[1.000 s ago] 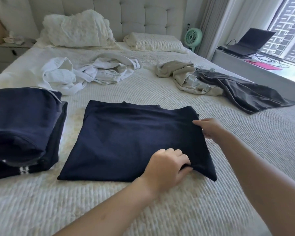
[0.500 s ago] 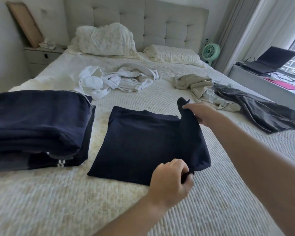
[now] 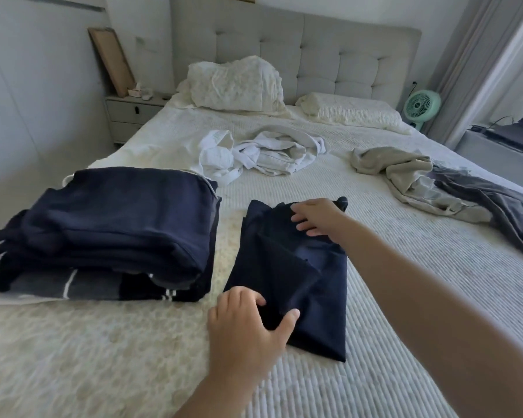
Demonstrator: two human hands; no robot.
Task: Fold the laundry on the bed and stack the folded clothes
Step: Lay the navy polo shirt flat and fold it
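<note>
Pinching navy shirt hem: left hand | right hand flat, pressing top

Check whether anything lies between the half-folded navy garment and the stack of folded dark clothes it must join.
Nothing visible does: only a bare strip of cream bedspread separates the navy garment from the folded stack beside it.
</note>
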